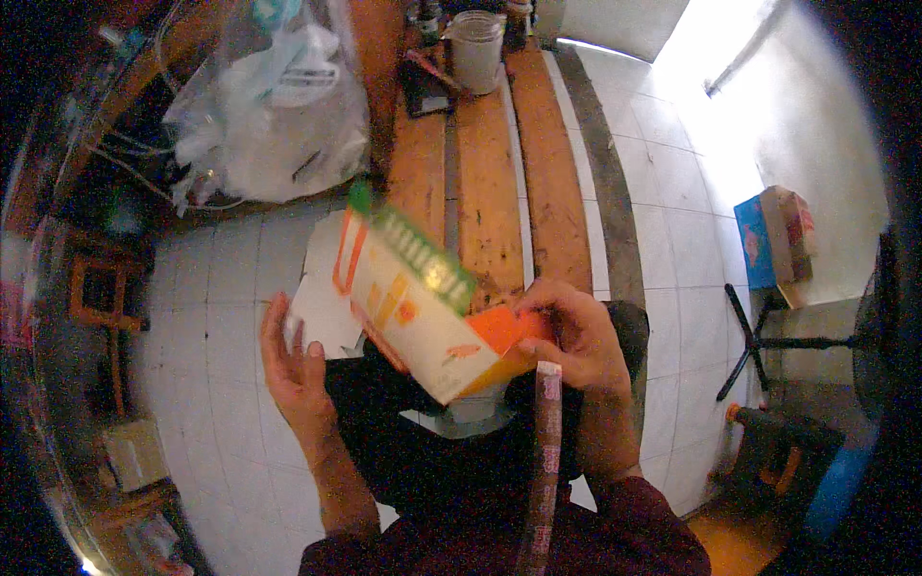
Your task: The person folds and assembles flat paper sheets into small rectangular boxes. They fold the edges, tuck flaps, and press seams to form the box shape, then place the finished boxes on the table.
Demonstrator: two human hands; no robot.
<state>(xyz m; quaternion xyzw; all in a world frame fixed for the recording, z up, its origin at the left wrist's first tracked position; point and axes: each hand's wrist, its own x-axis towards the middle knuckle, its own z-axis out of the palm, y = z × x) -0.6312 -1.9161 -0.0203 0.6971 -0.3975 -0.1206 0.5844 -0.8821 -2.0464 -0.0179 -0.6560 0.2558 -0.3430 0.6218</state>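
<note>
A printed cardboard carton with white, green and orange panels is tilted over my lap. My right hand pinches its orange end flap between thumb and fingers. My left hand is apart from the printed panel, its fingers spread. Beside those fingers is a plain white cardboard piece; I cannot tell whether it joins the carton or whether my fingers touch it. Below my right hand, a narrow reddish patterned strap hangs down my front.
A slatted wooden bench stretches ahead, bearing a clear jar and a flat dark object. To its left sits a bulging plastic bag. On the right are a blue-and-brown box and a black-legged stand.
</note>
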